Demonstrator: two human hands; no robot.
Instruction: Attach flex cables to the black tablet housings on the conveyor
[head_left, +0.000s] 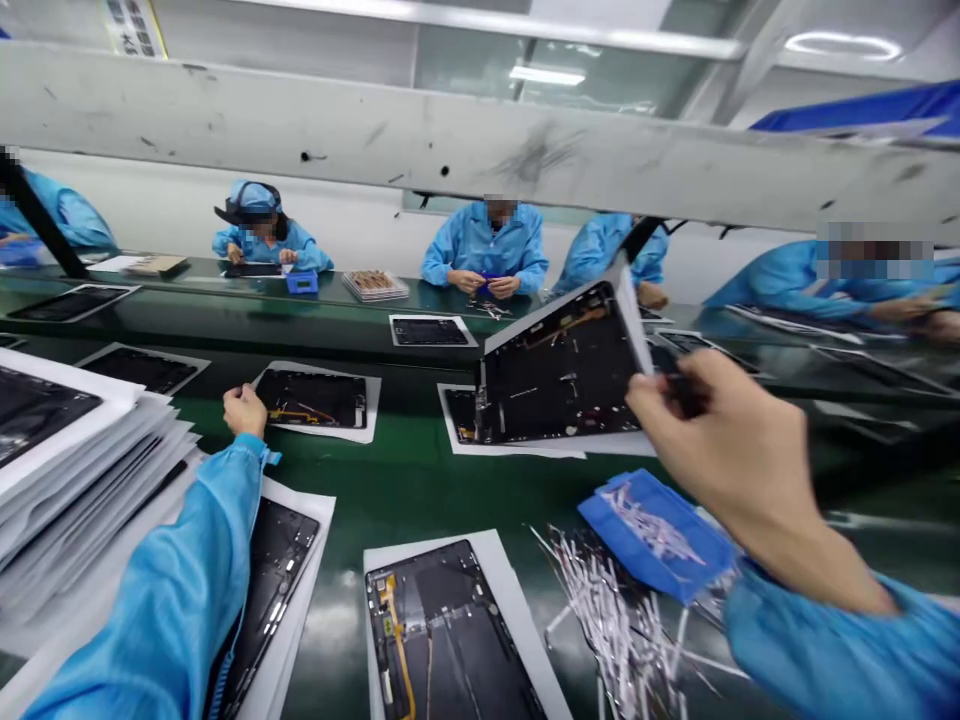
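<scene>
My right hand (724,450) pinches the right edge of a black tablet back housing (555,380) together with a white paper sheet behind it. This housing is raised and tilted, its inner side facing me, in front of another housing on paper that it partly hides. My left hand (246,411) is closed at the left edge of a second tablet housing (315,398), which lies on white paper on the green surface. Nearer to me lies a further housing (457,630) with an orange flex cable. One more housing (281,570) is partly covered by my left sleeve.
Stacked paper sheets and housings (97,480) stand at the left. A blue tray (660,535) of thin strips sits beside a heap of silvery strips (615,620). Several co-workers in blue sit across the line. A grey beam (450,140) crosses overhead.
</scene>
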